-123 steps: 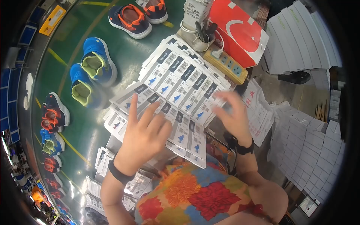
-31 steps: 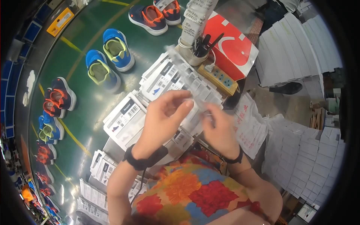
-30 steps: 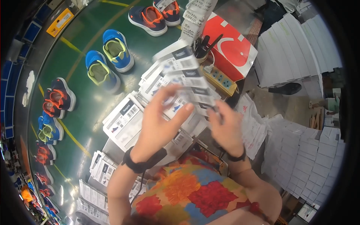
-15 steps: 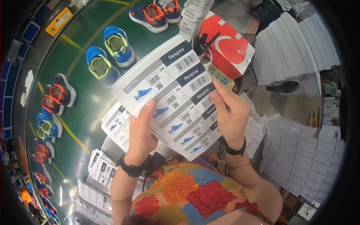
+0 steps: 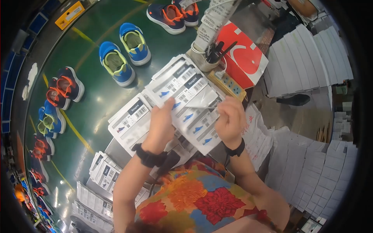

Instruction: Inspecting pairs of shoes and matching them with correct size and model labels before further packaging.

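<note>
A white label sheet [image 5: 194, 130], printed with blue shoe pictures and barcodes, lies over a stack of similar sheets in front of me. My left hand [image 5: 161, 122] is closed at its left edge, thumb on top; the other fingers are mostly hidden. My right hand [image 5: 232, 120] has curled fingers pinched at the right side of the sheet, where one label looks partly lifted with a bent edge. Beside my left wrist lies a second stack of label sheets [image 5: 130, 120] showing a dark shoe.
Blue sneakers [image 5: 116, 64] and dark-and-orange sneakers [image 5: 169, 17] stand on the green table [image 5: 89, 101]. A pen cup [image 5: 200, 60], a power strip [image 5: 229, 85] and a red box [image 5: 243, 58] stand at the far right. White boxes [image 5: 303, 58] are stacked at right.
The label sheet has come down from the raised position onto the stack. My right hand has moved down from its upper right edge, and a label there is now partly lifted.
</note>
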`<action>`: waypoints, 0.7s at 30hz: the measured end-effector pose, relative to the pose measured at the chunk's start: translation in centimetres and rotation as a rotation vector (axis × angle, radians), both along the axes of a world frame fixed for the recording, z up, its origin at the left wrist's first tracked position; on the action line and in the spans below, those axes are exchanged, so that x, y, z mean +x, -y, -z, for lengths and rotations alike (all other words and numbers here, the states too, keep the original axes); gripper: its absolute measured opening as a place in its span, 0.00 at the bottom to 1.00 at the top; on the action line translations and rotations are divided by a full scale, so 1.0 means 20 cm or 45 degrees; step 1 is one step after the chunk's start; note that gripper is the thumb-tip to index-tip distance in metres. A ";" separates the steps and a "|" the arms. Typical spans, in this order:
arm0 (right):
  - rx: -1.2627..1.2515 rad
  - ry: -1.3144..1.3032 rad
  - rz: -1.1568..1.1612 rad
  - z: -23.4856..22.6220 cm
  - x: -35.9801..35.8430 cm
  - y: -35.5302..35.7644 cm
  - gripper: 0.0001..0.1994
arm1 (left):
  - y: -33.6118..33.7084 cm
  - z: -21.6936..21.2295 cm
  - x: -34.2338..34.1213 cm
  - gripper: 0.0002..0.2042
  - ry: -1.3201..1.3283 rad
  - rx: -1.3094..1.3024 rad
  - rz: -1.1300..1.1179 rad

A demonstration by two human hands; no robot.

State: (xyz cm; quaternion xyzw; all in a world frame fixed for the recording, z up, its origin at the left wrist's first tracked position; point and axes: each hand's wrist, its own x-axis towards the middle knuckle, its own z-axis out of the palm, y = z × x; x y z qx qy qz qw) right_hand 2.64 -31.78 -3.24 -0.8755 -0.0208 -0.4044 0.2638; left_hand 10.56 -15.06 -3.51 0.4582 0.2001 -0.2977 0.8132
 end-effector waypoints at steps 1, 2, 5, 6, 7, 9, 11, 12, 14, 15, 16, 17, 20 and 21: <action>-0.018 0.159 -0.051 0.02 -0.03 0.00 0.09 | 0.01 0.05 0.01 0.16 -0.113 0.070 0.030; 0.053 0.207 -0.087 0.03 -0.04 0.02 0.10 | 0.04 0.08 0.00 0.15 -0.097 0.110 0.043; 0.295 0.120 0.104 -0.01 -0.08 0.04 0.02 | 0.07 0.11 0.00 0.15 0.004 0.256 0.330; 0.427 0.115 0.077 -0.02 -0.07 0.05 0.02 | 0.09 0.12 -0.01 0.16 0.059 0.250 0.336; 0.559 0.106 0.049 -0.03 -0.07 0.07 0.03 | 0.11 0.16 -0.01 0.16 0.113 0.246 0.342; 0.566 0.117 0.025 -0.04 -0.05 0.14 0.03 | 0.16 0.20 0.02 0.17 0.158 0.206 0.312; 0.299 0.237 0.149 -0.06 -0.05 0.22 0.03 | 0.19 0.23 0.06 0.18 0.025 0.370 0.313; 0.420 0.378 0.106 -0.09 -0.02 0.22 0.04 | 0.18 0.30 0.09 0.19 0.081 0.420 0.240; 0.588 0.309 0.156 -0.16 -0.04 0.24 0.04 | 0.15 0.34 0.08 0.18 0.141 0.442 0.193; 0.675 0.174 0.237 -0.20 -0.07 0.25 0.04 | 0.13 0.32 0.06 0.18 0.181 0.467 0.176; 0.882 0.093 0.025 -0.23 -0.06 0.24 0.06 | 0.10 0.31 0.04 0.18 0.194 0.461 0.176; 1.050 -0.056 -0.270 -0.31 0.00 0.22 0.08 | 0.09 0.28 0.04 0.20 0.349 0.467 0.182; 1.509 -0.434 -0.604 -0.28 0.27 0.05 0.12 | -0.02 0.32 0.03 0.40 0.592 0.809 0.322; 1.586 -0.532 -0.631 -0.29 0.36 0.01 0.14 | -0.01 0.28 0.01 0.40 0.618 0.793 0.320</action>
